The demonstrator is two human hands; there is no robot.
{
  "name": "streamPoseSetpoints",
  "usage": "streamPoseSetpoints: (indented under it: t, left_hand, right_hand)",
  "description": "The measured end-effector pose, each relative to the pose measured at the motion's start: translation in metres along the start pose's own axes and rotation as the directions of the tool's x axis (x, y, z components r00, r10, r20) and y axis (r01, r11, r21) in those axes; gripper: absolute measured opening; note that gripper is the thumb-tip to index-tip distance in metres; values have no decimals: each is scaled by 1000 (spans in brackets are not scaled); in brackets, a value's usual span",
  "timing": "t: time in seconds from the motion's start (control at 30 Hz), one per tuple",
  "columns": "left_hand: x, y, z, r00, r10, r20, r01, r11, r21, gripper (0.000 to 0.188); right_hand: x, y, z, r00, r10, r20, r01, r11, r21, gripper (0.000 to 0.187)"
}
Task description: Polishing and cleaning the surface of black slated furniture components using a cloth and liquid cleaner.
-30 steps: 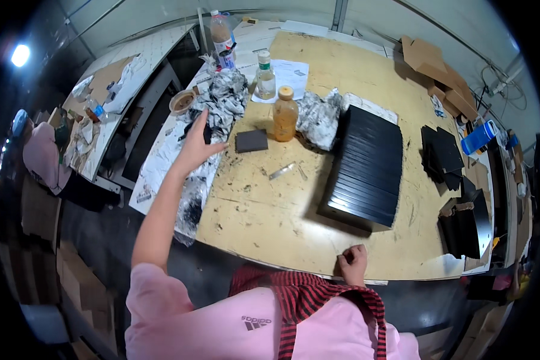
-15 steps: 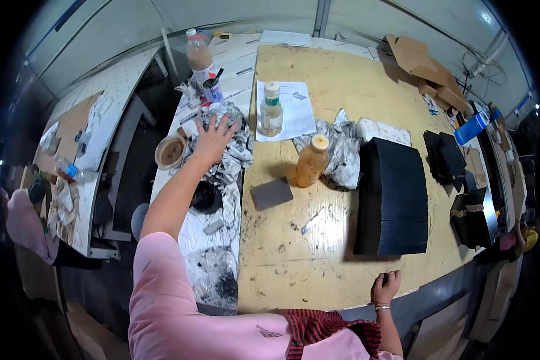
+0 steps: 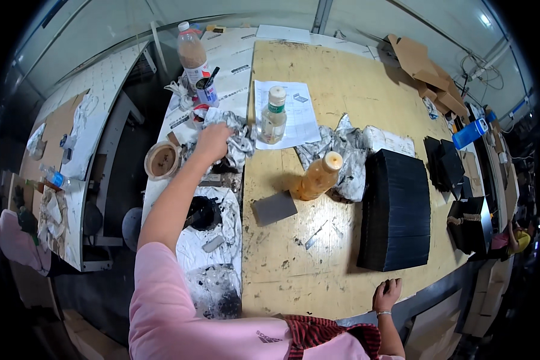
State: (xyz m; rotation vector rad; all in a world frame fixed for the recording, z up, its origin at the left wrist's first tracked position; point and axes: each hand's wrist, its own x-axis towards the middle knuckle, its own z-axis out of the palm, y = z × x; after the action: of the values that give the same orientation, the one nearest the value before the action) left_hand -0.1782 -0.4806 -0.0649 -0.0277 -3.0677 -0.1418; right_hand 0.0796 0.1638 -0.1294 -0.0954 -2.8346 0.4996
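Observation:
Far left on the bench, my left hand [image 3: 214, 143] closes over a crumpled, black-stained white rag [image 3: 241, 144], its fingers bunched into the cloth. Nearest to my right hand [image 3: 387, 294] are the table's front edge and a large black ribbed block [image 3: 396, 210]. That hand's fingers are curled in, and no object shows in them. Beside the rag stands a round tub of brown matter [image 3: 162, 160]. Closer to me are a black-smeared bowl [image 3: 204, 213] and a small grey block [image 3: 212, 243] on stained white sheeting.
An amber bottle [image 3: 319, 176], a grey flat pad [image 3: 275, 207] and a metal blade [image 3: 315, 236] lie mid-table. A clear bottle [image 3: 273, 117] stands on a printed sheet [image 3: 303, 120]. Black pieces [image 3: 445, 163] and a carton [image 3: 426, 69] sit right; a can [image 3: 206, 93] stands back left.
My left hand has gone from spread flat on the rag to closed on it, bunching the cloth and baring the surface below. My right hand stays by the table edge.

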Motion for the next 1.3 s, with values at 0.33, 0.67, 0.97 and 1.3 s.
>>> streamPoseSetpoints:
  t: [0.33, 0.67, 0.97, 1.3]
  left_hand:
    - [-30, 19, -117, 893, -89, -442, -361, 446, -819, 24]
    - [-111, 148, -131, 919, -367, -147, -309, -437, -845, 40]
    - [-261, 315, -3, 928, -287, 238, 44, -548, -836, 37]
    - [-342, 318, -50, 889, -374, 264, 275, -24, -961, 81]
  right_hand:
    - [-7, 14, 1, 998, -51, -32, 51, 998, -29, 16]
    - [0, -186, -28, 588, -441, 678, -702, 138, 699, 68]
    - [26, -171, 5, 718, -511, 473, -633, -197, 749, 53]
    - [19, -230, -43, 535, -656, 532, -611, 136, 780, 53]
